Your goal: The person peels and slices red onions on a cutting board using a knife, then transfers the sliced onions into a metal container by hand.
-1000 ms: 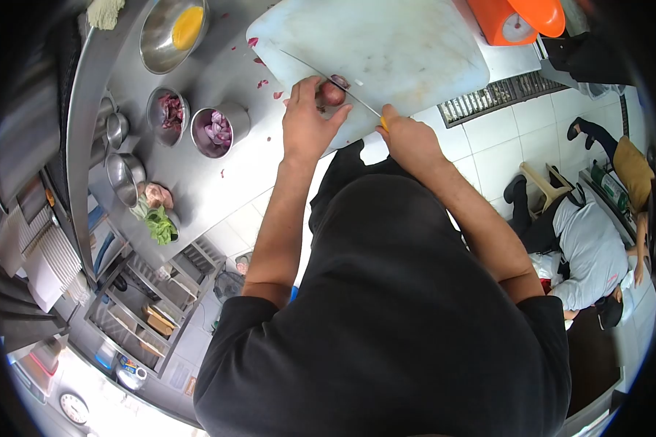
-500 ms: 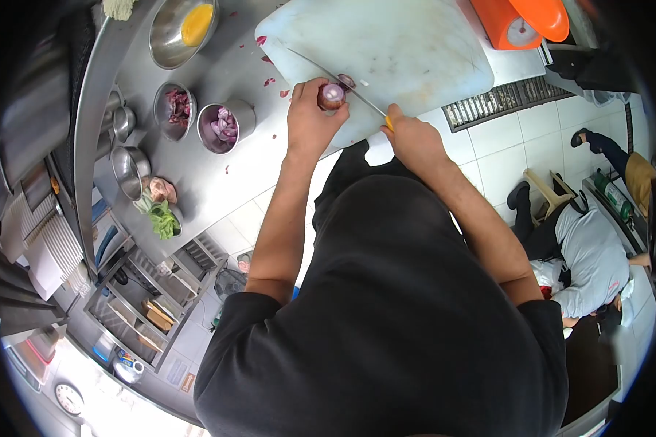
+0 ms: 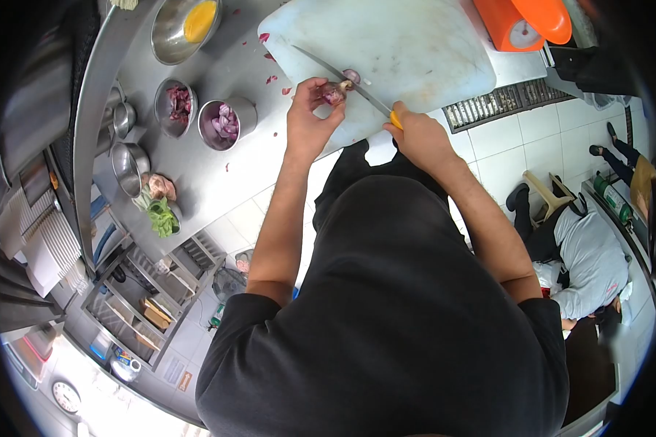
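My left hand (image 3: 313,115) grips a red onion (image 3: 333,93) between thumb and fingers, near the left edge of the white cutting board (image 3: 415,51). A pale root end shows on the onion's right side, close to the blade. In my right hand (image 3: 424,137) is a knife (image 3: 368,98) with a yellow handle, its blade slanting up and left over the board. A small cut onion piece (image 3: 351,75) lies just beyond the blade. Left of the board, a metal pot (image 3: 248,116) holds peeled onion pieces, and a metal bowl (image 3: 191,113) holds dark red skins.
A larger metal bowl (image 3: 164,44) with something yellow stands at the back left. An orange scale (image 3: 499,25) is beyond the board's right side. Leafy greens (image 3: 162,218) lie at the counter's left corner. A person in grey (image 3: 590,247) bends down at right.
The onion has turned in my left hand, from its cut face showing to its root end showing. The knife has shifted slightly right. Another person at the far right has moved.
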A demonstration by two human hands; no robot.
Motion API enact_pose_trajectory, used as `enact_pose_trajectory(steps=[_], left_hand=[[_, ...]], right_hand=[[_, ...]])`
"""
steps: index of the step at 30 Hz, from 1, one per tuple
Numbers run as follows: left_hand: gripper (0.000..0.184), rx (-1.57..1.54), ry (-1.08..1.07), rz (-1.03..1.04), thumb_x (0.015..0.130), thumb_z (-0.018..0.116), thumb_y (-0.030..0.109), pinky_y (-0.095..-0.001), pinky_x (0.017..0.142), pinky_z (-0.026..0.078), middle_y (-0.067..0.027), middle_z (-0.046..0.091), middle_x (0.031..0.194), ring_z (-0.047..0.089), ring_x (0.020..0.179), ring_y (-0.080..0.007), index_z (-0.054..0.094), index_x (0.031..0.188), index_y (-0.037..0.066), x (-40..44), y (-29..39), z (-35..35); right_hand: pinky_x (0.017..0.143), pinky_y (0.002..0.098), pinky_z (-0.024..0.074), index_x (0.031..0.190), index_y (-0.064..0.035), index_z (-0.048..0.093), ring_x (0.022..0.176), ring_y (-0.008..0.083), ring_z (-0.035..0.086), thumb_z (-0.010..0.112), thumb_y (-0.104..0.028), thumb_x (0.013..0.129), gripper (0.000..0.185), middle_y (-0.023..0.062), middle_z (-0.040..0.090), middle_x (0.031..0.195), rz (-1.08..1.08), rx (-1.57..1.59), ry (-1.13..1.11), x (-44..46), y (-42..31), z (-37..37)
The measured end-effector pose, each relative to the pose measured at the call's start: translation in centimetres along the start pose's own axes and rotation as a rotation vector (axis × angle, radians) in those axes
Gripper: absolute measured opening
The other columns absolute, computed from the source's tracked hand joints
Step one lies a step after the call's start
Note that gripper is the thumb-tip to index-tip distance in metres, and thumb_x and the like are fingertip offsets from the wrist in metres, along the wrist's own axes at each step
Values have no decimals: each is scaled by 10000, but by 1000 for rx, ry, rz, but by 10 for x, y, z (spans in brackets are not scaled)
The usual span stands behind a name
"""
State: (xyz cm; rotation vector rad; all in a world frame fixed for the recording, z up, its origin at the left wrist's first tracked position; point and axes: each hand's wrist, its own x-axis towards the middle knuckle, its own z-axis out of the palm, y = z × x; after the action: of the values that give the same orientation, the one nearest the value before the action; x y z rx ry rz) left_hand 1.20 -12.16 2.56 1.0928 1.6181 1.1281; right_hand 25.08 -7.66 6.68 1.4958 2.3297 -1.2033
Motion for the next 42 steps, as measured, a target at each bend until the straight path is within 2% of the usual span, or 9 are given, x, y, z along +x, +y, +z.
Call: enact_pose_trajectory(steps=[3, 6, 7, 12, 18, 21, 27, 33, 42], left_hand=[[528, 173, 10, -2, 866, 852, 55, -337, 959, 593, -114, 705, 1206, 709, 1095, -189, 602, 1329, 16, -5, 1, 6], [531, 428, 54, 177, 848, 861, 63, -354, 916, 614, -134, 692, 1179, 722, 1050, -210, 601, 1307, 0, -4, 10, 9], [530, 436, 49, 147, 843, 864, 65, -358, 903, 617, -136, 689, 1165, 724, 1039, -216, 601, 1298, -3, -4, 13, 8], [471, 445, 33, 67, 812, 867, 88, -354, 872, 611, -99, 670, 1127, 745, 946, -227, 613, 1206, 38, -2, 20, 6], [445, 411, 18, 76, 818, 867, 86, -357, 851, 625, -130, 673, 1118, 781, 936, -235, 605, 1172, 17, 1, 15, 3], [427, 357, 17, 67, 823, 863, 71, -342, 838, 635, -132, 672, 1127, 783, 925, -225, 615, 1165, 8, 2, 17, 3], [430, 367, 7, 84, 825, 863, 57, -334, 833, 649, -134, 672, 1140, 784, 933, -229, 636, 1187, 10, 4, 16, 3], [441, 343, 27, 107, 823, 862, 46, -329, 847, 668, -131, 670, 1148, 775, 961, -226, 641, 1203, 15, 3, 13, 3], [485, 293, 61, 110, 815, 867, 19, -337, 862, 673, -120, 673, 1146, 756, 1004, -223, 640, 1243, 8, -2, 11, 5]], right_hand=[[724, 539, 589, 1150, -9, 545, 847, 433, 748, 634, -296, 1069, 312, 212, 745, 856, 23, -27, 11, -5, -5, -11], [702, 542, 578, 1135, -14, 543, 824, 428, 742, 629, -288, 1073, 294, 208, 740, 843, -8, -29, 75, -15, -5, -15], [698, 541, 576, 1128, -16, 541, 818, 427, 740, 629, -281, 1072, 285, 208, 739, 844, -10, -35, 64, -19, -8, -18], [689, 532, 574, 1100, -25, 533, 804, 420, 738, 638, -246, 1064, 247, 201, 737, 853, -5, -81, 16, -45, -18, -25], [688, 514, 583, 1095, -26, 544, 799, 413, 740, 663, -265, 1050, 271, 204, 737, 862, 33, -112, -1, -57, -20, -29], [681, 519, 580, 1089, -31, 528, 791, 415, 743, 626, -190, 1061, 189, 202, 732, 827, 18, -119, 8, -57, -24, -29], [670, 521, 574, 1080, -17, 538, 775, 408, 747, 619, -176, 1063, 178, 193, 731, 794, -36, -133, 10, -41, -27, -28], [668, 519, 579, 1090, -22, 528, 780, 411, 747, 644, -229, 1057, 240, 199, 735, 798, -99, -114, 35, -19, -25, -21], [746, 549, 575, 1114, -23, 548, 857, 423, 755, 602, -232, 1074, 219, 206, 757, 883, -90, -71, 39, 26, -23, 12]])
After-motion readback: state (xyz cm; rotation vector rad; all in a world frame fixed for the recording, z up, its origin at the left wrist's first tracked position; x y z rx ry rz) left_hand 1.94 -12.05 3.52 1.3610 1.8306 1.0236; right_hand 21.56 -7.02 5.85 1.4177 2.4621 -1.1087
